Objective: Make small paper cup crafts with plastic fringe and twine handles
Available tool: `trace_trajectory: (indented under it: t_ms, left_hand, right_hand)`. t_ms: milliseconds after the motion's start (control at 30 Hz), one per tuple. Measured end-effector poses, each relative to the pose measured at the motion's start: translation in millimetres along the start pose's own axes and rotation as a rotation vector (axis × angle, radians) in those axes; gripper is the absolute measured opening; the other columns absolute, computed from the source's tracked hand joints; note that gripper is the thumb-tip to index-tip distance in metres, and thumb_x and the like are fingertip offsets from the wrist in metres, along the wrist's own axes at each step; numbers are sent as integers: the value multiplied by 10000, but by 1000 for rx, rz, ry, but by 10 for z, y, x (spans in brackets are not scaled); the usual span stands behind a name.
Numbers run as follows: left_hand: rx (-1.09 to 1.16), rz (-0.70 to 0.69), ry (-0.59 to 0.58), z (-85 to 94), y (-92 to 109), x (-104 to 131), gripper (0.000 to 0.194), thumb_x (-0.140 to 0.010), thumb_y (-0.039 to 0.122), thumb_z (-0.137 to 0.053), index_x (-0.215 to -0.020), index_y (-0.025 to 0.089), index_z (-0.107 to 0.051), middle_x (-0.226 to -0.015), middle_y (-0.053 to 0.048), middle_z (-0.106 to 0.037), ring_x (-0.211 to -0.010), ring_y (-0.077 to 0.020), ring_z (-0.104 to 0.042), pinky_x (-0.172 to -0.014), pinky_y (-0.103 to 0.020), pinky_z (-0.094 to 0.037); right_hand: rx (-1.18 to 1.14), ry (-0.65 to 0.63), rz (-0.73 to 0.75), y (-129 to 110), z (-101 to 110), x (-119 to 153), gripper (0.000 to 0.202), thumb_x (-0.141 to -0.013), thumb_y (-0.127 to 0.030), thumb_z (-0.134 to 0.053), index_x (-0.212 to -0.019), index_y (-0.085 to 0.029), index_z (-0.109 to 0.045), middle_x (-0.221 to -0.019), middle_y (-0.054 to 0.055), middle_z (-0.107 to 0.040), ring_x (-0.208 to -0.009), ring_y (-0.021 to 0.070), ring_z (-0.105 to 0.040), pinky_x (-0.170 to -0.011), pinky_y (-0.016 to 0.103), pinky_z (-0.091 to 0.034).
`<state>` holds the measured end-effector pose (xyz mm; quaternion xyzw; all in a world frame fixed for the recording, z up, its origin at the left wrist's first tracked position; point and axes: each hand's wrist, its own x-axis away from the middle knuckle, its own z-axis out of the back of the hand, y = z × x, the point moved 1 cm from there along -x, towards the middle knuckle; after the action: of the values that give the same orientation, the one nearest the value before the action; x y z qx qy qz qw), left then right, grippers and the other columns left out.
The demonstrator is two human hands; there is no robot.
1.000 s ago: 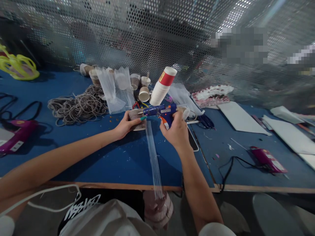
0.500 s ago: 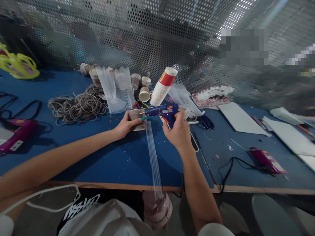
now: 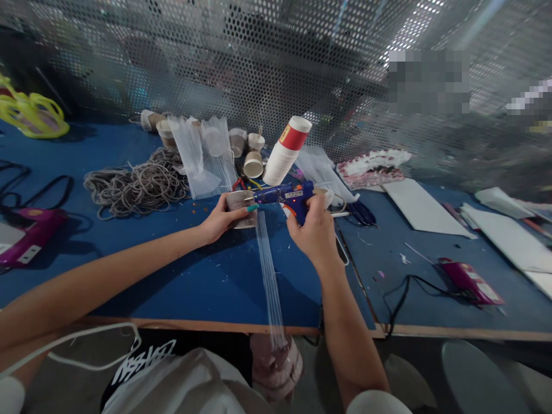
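My left hand (image 3: 221, 219) is closed round a grey-brown wrapped cup (image 3: 245, 218) lying near the middle of the blue table. My right hand (image 3: 314, 229) grips a blue glue gun (image 3: 282, 194), which points left. Its nozzle is at the upper side of the wrapped cup, beside my left thumb. A strip of clear glue sticks or plastic (image 3: 268, 276) runs from near the cup over the table's front edge. Just behind the glue gun a stack of white paper cups (image 3: 282, 158) leans to the right.
Grey cord (image 3: 142, 184) lies in a heap at left, beside sheer white fabric (image 3: 196, 161) and small wrapped cups. Magenta devices (image 3: 470, 282) lie at both sides. White boards (image 3: 425, 207) are at right, a yellow basket-like object (image 3: 34, 118) at far left. Perforated metal (image 3: 259, 63) rises behind.
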<state>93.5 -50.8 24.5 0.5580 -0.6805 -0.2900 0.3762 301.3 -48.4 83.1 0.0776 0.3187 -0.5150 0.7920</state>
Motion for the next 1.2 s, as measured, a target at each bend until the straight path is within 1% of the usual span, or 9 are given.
trace_trajectory:
  t_ms: [167,300,433,600,733,900,1100,1200]
  left_hand:
    - [8,3,8,-7,10,6,527,-631,146,-820,-1025,223,-478,-957,7,-651,-847,-174,-681,-954,-490,-514]
    - [6,8,3,-5,11,3,520,-627,142,-818,-1016,220,-482,-960,5,-650,-823,-165,-674,-936,-484,-522]
    - [-12,-4,0,1,-4,-9,532,-610,155,-830,-1007,225,-484,-955,6,-644,-842,-178,-671,-925,-486,-525]
    - [-35,-22,-5,9,-13,-18,518,-603,164,-832,-985,222,-486,-956,11,-637,-857,-166,-659,-924,-464,-526]
    - [-36,-20,-4,6,-12,-16,530,-602,170,-833,-1000,229,-488,-963,9,-636,-874,-177,-664,-926,-469,-527]
    - [-45,-30,16,-23,7,8,532,-597,155,-829,-1007,219,-497,-972,-1,-643,-877,-176,-661,-926,-455,-537]
    - [-79,-19,15,-41,38,29,539,-590,171,-840,-1002,217,-496,-947,-4,-636,-920,-199,-658,-926,-443,-534]
    - [-87,-10,16,-37,41,28,549,-584,177,-845,-1006,216,-496,-950,-6,-629,-932,-206,-654,-928,-452,-529]
  right_hand:
    - [-26,-25,-10,-39,0,-10,229,-754,-250,-528,-902,-240,-353,-801,53,-510,-711,253,-556,-611,413,-475]
    - [-21,-19,-11,-7,2,-17,230,-745,-246,-527,-887,-242,-346,-785,48,-508,-698,257,-559,-609,421,-478]
    - [-50,7,-35,13,-5,-28,264,-725,-242,-553,-880,-248,-339,-768,32,-505,-676,243,-551,-604,402,-467]
    - [-149,53,-96,-8,28,-48,285,-730,-264,-562,-862,-259,-308,-758,11,-494,-663,219,-532,-632,394,-461]
    - [-187,-9,-102,-2,38,-57,302,-714,-268,-575,-838,-262,-299,-722,-17,-456,-638,202,-511,-622,376,-445]
    - [-193,-87,-132,5,-11,-53,342,-678,-255,-586,-810,-263,-270,-707,-29,-440,-630,193,-505,-623,375,-447]
    - [-233,-53,-182,10,-94,-55,329,-705,-274,-569,-819,-264,-260,-694,-31,-439,-624,196,-509,-597,363,-438]
    - [-261,-59,-206,42,-105,-61,335,-702,-289,-579,-812,-264,-263,-678,-41,-427,-611,185,-496,-583,344,-425]
